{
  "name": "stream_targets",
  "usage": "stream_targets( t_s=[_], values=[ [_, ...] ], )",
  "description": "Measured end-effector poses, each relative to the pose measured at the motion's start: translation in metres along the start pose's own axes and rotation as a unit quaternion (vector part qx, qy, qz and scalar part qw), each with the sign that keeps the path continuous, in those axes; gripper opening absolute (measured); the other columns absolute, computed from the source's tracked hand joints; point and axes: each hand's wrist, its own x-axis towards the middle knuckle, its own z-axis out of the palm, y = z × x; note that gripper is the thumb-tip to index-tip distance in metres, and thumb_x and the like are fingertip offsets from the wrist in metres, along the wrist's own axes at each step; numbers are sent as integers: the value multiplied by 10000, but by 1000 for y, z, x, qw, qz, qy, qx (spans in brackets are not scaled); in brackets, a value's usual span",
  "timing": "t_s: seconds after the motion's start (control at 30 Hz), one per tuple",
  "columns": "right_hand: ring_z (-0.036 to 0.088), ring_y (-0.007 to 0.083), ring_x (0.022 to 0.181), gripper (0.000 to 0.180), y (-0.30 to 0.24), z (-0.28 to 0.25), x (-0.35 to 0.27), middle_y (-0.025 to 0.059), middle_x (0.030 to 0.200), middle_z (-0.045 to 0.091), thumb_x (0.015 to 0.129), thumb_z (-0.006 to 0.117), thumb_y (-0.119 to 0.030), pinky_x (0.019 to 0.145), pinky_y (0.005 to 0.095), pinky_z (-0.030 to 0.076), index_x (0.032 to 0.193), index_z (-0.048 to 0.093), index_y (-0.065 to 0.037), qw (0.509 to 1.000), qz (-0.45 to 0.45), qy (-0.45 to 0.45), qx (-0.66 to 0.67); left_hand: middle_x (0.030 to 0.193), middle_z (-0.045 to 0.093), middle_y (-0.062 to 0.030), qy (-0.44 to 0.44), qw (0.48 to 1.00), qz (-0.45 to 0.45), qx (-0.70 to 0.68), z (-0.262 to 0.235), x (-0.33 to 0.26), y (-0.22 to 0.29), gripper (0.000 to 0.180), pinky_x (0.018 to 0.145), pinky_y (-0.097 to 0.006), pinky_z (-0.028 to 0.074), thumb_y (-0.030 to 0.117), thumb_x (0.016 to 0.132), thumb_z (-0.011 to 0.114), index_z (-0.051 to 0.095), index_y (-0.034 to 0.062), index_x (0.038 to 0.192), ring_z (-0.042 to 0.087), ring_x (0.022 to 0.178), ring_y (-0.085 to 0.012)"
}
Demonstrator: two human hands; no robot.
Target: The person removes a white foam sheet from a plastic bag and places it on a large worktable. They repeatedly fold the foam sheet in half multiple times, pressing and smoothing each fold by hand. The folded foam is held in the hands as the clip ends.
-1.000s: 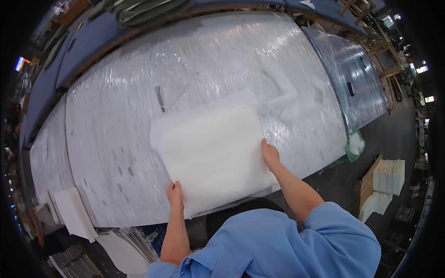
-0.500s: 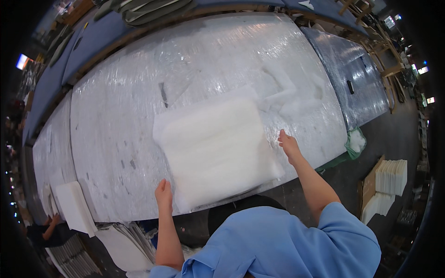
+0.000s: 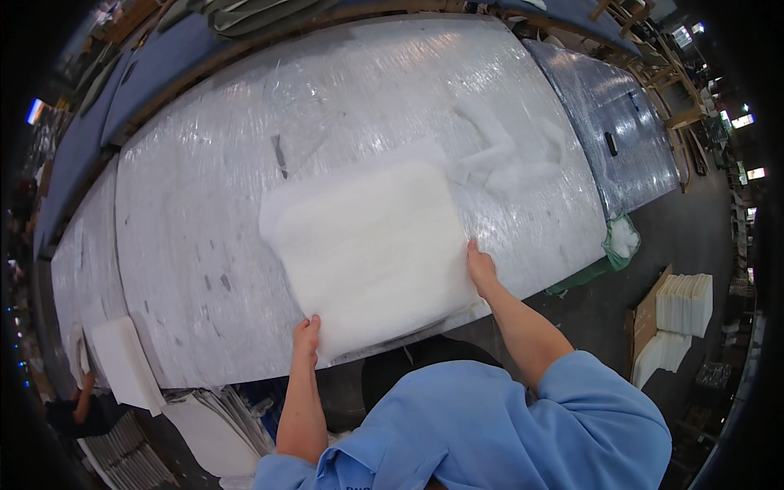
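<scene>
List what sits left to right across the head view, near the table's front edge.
Small white foam sheet at the table's left end → left hand gripping the big white padded sheet → right hand on its right edge → green mesh bag → stack of white sheets on the floor.

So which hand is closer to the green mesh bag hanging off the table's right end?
Right. The right hand holds the white padded sheet's right edge, nearer the green mesh bag; the left hand grips the sheet's near-left corner, farther away.
</scene>
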Motion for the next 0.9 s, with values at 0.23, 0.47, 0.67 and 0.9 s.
stream_targets(
  t_s=[0.23, 0.47, 0.67, 0.9],
  values=[
    [615, 351, 1197, 894, 1, -21, 32, 250, 1303, 658, 1042, 387, -694, 1064, 432, 452, 1297, 629, 128, 996, 26, -82, 39, 1096, 735, -103, -51, 998, -6, -24, -4, -3, 2, 329, 829, -341, 520, 283, 1050, 626, 697, -28, 1129, 670, 935, -180],
    [602, 267, 1198, 771, 11, -71, -10, 193, 1283, 678, 1054, 489, -616, 1053, 413, 448, 1298, 653, 96, 990, -47, -76, 111, 942, 699, -151, 115, 967, 191, 125, -12, -37, -21, 303, 781, -378, 479, 234, 1042, 598, 637, -65, 1052, 623, 865, -214],
    [566, 321, 1317, 808, 34, -24, -41, 250, 1383, 640, 1067, 442, -615, 1094, 432, 420, 1328, 625, 127, 995, -2, -79, 62, 892, 684, -195, 114, 951, 118, 262, 10, -45, -42, 322, 787, -411, 483, 253, 1007, 585, 619, -64, 963, 658, 859, -264],
    [530, 346, 1354, 870, 46, -4, -16, 278, 1437, 588, 1068, 383, -661, 1157, 401, 369, 1404, 565, 120, 984, 86, -70, 138, 970, 732, -125, 11, 989, 14, 146, -6, -29, -25, 375, 817, -390, 518, 289, 1024, 615, 707, -63, 1112, 684, 906, -248]
  ],
)
